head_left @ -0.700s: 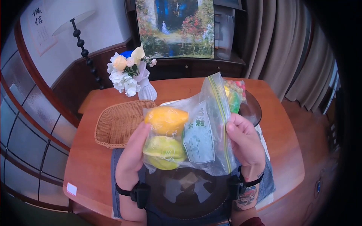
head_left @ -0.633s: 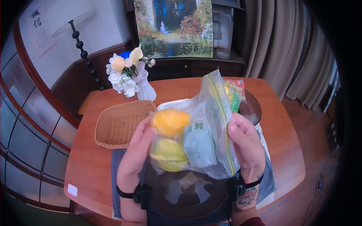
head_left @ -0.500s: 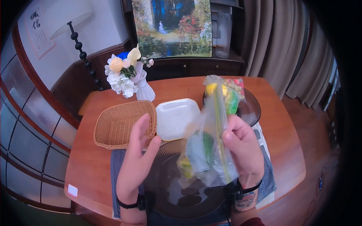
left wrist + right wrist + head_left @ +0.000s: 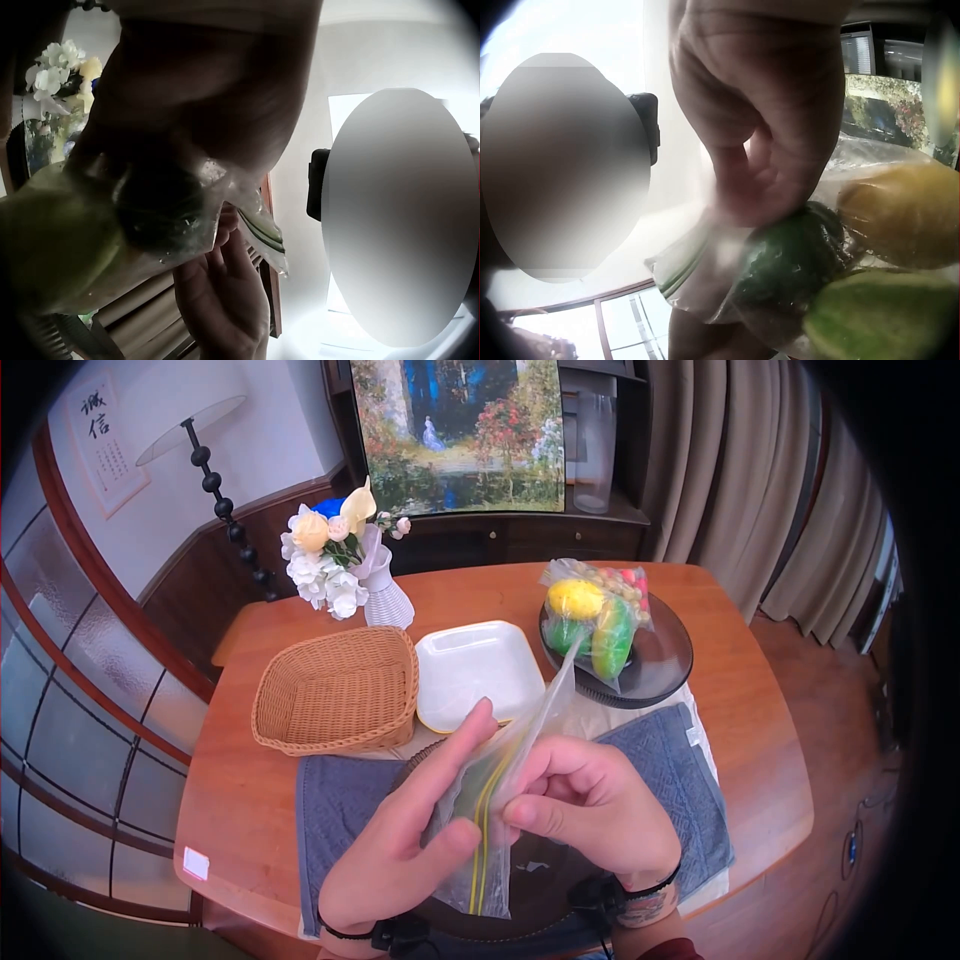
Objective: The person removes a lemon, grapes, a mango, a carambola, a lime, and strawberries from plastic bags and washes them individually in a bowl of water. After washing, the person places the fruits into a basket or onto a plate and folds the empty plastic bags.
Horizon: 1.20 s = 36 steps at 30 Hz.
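A clear zip bag (image 4: 490, 800) with a yellow-green seal strip is turned nearly edge-on in the head view. My right hand (image 4: 600, 805) pinches it beside the seal between thumb and fingers. On its other side, my left hand (image 4: 400, 840) has straight fingers and a spread thumb, right at the plastic. The right wrist view shows fruit inside: a yellow-orange one (image 4: 900, 217), a lighter green one (image 4: 885, 315) and a dark green one (image 4: 780, 255). From above, the hands hide most of the fruit.
Beyond the hands stand a wicker basket (image 4: 330, 695), a white dish (image 4: 480, 670) and a dark round tray (image 4: 672, 660) bearing another bag of fruit (image 4: 612, 640). A flower vase (image 4: 388, 595) is farther back. Blue cloth (image 4: 680, 790) lies on the table.
The bag came down from a broad side view to edge-on. My left hand let go of its left side, then came back beside the seal. My right hand moved down and left with it.
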Tool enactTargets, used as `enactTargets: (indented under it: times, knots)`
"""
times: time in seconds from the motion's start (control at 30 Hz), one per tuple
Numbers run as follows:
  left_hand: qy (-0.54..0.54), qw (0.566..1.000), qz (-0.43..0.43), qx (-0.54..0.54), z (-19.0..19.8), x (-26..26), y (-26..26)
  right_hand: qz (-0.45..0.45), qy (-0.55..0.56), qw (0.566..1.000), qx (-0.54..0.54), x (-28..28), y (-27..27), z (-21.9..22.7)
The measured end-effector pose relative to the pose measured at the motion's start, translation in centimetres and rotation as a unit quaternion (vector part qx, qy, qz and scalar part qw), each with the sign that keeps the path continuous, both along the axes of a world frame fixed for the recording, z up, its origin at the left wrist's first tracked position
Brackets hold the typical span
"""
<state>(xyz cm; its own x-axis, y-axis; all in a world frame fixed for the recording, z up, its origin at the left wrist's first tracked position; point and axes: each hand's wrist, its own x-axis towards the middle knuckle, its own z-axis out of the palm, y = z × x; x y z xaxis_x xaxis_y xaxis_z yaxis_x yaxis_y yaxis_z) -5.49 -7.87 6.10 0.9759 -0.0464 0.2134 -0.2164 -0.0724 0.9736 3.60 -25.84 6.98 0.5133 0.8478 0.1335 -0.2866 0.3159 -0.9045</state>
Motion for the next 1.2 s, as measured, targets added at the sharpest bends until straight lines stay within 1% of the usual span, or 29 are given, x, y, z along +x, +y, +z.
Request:
enactTargets:
  times: [0.03,0.1,0.13,0.17,0.2,0.27,0.3,0.37,0.4,0.47,0.6,0.7,0.73,0.77,0.8,0.83,0.9,0.93,1.0,1.03,1.1,1.17,1.2]
  knots:
    - [-0.001,1.000,0.000,-0.001,-0.1,0.0,0.1,-0.002,-0.008,1.000,-0.010,-0.2,0.1,0.0]
    - [-0.031,0.998,-0.007,0.056,-0.4,0.1,0.3,-0.004,-0.017,1.000,-0.020,-0.5,0.3,-0.2]
    - [-0.031,0.998,-0.007,0.056,-0.4,0.1,0.3,-0.016,-0.051,0.998,-0.037,-0.7,0.4,-0.4]
    - [-0.045,0.994,0.003,0.096,-0.4,0.1,0.2,-0.029,-0.085,0.995,-0.054,-0.7,0.5,-0.4]
    - [-0.058,0.989,0.012,0.135,-0.4,0.2,0.2,-0.030,-0.087,0.994,-0.054,-0.8,0.6,-0.3]
    - [-0.056,0.990,0.017,0.127,-0.3,0.2,-0.1,-0.076,-0.163,0.980,-0.082,-1.0,0.7,-0.2]
    - [-0.053,0.991,0.023,0.121,-0.2,0.2,-0.2,-0.074,-0.165,0.980,-0.083,-1.1,0.8,-0.3]
    - [-0.071,0.991,0.031,0.108,-0.5,0.2,-0.6,-0.117,-0.185,0.974,-0.054,-1.2,1.1,-0.6]
    - [-0.087,0.991,0.037,0.096,-0.6,0.3,-0.8,-0.116,-0.185,0.975,-0.053,-1.3,1.1,-0.6]
    - [-0.087,0.990,0.049,0.101,-0.7,0.3,-1.0,-0.151,-0.197,0.966,-0.066,-1.5,1.1,-0.7]
    - [-0.107,0.984,0.080,0.120,-0.8,0.4,-1.3,-0.160,-0.207,0.963,-0.068,-1.5,1.3,-1.1]
    - [-0.095,0.985,0.094,0.111,-0.8,0.4,-1.4,-0.163,-0.204,0.963,-0.062,-1.4,1.4,-0.9]
    - [-0.095,0.985,0.093,0.112,-1.0,0.5,-1.2,-0.159,-0.231,0.957,-0.067,-1.4,1.4,-0.6]
    - [-0.092,0.992,0.069,0.060,-1.4,0.7,-1.0,-0.154,-0.258,0.951,-0.072,-1.3,1.3,-0.4]
    - [-0.087,0.995,0.046,0.008,-1.6,0.8,-0.9,-0.154,-0.257,0.951,-0.072,-1.4,1.2,-0.2]
    - [-0.086,0.995,0.047,0.008,-1.4,0.7,-1.0,-0.147,-0.273,0.947,-0.085,-1.3,1.0,-0.1]
    - [-0.080,0.989,0.037,0.119,-0.8,0.8,-1.1,-0.140,-0.288,0.942,-0.098,-1.4,0.9,0.2]
    - [-0.078,0.989,0.037,0.119,-0.7,0.8,-1.0,-0.142,-0.293,0.939,-0.111,-1.5,0.9,0.3]
    - [-0.044,0.997,-0.002,0.061,-0.6,0.8,-0.7,-0.145,-0.297,0.936,-0.124,-1.7,1.0,0.2]
    - [-0.044,0.997,-0.003,0.062,-0.6,0.7,-0.8,-0.153,-0.298,0.935,-0.114,-1.8,1.1,-0.1]
    - [-0.020,1.000,0.001,0.011,-0.6,0.5,-0.9,-0.162,-0.298,0.935,-0.104,-1.8,1.3,-0.3]
    - [-0.017,1.000,0.005,0.016,-1.0,0.3,-0.8,-0.165,-0.336,0.923,-0.090,-1.5,1.3,-0.1]
    - [-0.016,1.000,0.007,0.019,-1.2,0.2,-0.8,-0.165,-0.336,0.923,-0.090,-1.5,1.3,-0.1]
